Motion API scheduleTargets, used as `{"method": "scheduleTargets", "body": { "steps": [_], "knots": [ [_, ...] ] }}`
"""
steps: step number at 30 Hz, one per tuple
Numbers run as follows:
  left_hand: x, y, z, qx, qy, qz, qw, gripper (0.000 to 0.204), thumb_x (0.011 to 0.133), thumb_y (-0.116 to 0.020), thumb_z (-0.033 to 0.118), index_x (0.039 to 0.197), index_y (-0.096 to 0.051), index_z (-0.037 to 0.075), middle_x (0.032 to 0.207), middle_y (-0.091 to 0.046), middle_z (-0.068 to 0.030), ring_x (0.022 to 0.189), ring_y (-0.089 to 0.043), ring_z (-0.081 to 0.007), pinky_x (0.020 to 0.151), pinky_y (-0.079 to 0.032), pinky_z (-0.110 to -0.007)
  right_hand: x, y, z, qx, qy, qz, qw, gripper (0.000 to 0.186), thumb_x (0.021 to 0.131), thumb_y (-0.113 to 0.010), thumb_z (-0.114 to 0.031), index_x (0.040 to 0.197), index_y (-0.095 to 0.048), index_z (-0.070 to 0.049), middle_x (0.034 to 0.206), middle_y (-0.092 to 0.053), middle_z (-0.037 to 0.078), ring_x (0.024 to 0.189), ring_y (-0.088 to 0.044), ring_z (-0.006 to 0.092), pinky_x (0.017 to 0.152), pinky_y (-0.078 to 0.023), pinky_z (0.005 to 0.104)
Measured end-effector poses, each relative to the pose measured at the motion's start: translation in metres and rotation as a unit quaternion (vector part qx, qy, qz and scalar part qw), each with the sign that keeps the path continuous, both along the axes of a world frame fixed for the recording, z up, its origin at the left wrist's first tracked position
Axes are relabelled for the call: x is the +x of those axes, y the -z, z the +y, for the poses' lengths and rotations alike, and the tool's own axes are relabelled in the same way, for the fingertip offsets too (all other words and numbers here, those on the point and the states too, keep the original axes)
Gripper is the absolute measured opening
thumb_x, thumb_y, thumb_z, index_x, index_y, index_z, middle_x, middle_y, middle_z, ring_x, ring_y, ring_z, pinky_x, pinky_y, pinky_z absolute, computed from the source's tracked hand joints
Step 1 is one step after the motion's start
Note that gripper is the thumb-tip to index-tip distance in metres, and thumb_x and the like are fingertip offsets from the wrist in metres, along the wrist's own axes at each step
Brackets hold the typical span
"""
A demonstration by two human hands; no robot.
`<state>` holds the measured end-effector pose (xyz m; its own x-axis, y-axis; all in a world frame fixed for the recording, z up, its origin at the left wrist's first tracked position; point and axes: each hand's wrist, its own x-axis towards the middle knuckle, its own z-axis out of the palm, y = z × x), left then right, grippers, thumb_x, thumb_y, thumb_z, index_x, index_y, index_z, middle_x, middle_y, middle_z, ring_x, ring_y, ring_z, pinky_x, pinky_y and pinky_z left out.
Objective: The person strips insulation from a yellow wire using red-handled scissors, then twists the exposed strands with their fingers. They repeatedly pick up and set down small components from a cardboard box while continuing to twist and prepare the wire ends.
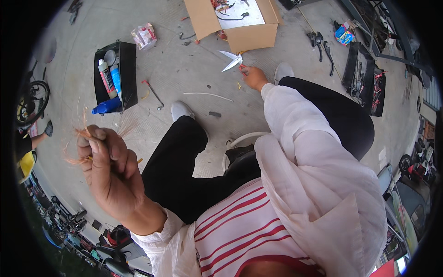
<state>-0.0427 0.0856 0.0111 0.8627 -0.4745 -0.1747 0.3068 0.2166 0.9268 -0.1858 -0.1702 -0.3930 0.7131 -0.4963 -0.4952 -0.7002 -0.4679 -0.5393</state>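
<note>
My left hand (108, 166) is raised at the lower left, its fingers pinched on frayed copper wire strands (125, 128) that fan out above the fingertips; bits of yellow insulation show among the fingers. My right hand (252, 76) is out at the upper middle, gripping the orange handles of silver scissors (230, 59), whose blades are spread apart. The scissors are just in front of a cardboard box (251, 37) holding cables and parts. A white length of tube or cable (207, 94) and small yellow scraps (239, 85) lie on the concrete floor (182, 74) nearby.
Around me are a black bin (131, 76) of bottles, a red-handled bent tool (153, 94), black cutters (318, 44), black trays (355, 74) and a metal frame (385, 53). Another person's foot (48, 129) shows at the far left. Parked two-wheelers (410, 168) line the rim.
</note>
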Motion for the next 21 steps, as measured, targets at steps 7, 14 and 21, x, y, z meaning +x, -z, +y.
{"method": "scheduleTargets", "body": {
  "steps": [7, 14, 21],
  "knots": [
    [0.006, 0.012, 0.004, 0.022, -0.022, 0.057, 0.998, 0.013, 0.094, -0.054, 0.012, 0.096, -0.048, 0.001, 0.073, -0.042, -0.0028, 0.051, -0.029, -0.0050, 0.037, -0.020, -0.017, 0.041, 0.061, 0.023, -0.147, 0.015, -0.027, 0.989, 0.024, 0.074, -0.070, -0.013, 0.095, -0.062, -0.005, 0.095, -0.062, 0.021, 0.093, -0.061, 0.0359, 0.080, -0.049, 0.0452],
    [0.019, -0.002, 0.001, 0.001, -0.019, 0.162, 0.987, 0.010, 0.091, -0.059, 0.011, 0.099, -0.056, 0.006, 0.078, -0.049, -0.0015, 0.056, -0.032, -0.0059, 0.043, -0.022, -0.018, 0.054, 0.042, 0.037, -0.155, -0.050, -0.031, 0.986, 0.017, 0.080, -0.064, -0.007, 0.094, -0.060, 0.000, 0.100, -0.061, 0.020, 0.093, -0.061, 0.0366, 0.080, -0.049, 0.0442],
    [0.013, 0.009, 0.012, 0.006, -0.005, 0.163, 0.987, 0.009, 0.093, -0.057, 0.013, 0.100, -0.057, 0.007, 0.075, -0.048, -0.0009, 0.055, -0.030, -0.0052, 0.043, -0.022, -0.017, 0.051, 0.071, 0.037, -0.249, -0.180, -0.015, 0.951, 0.009, 0.083, -0.055, -0.007, 0.085, -0.062, -0.003, 0.090, -0.063, 0.015, 0.084, -0.064, 0.0299, 0.071, -0.053, 0.0371]
  ]
}}
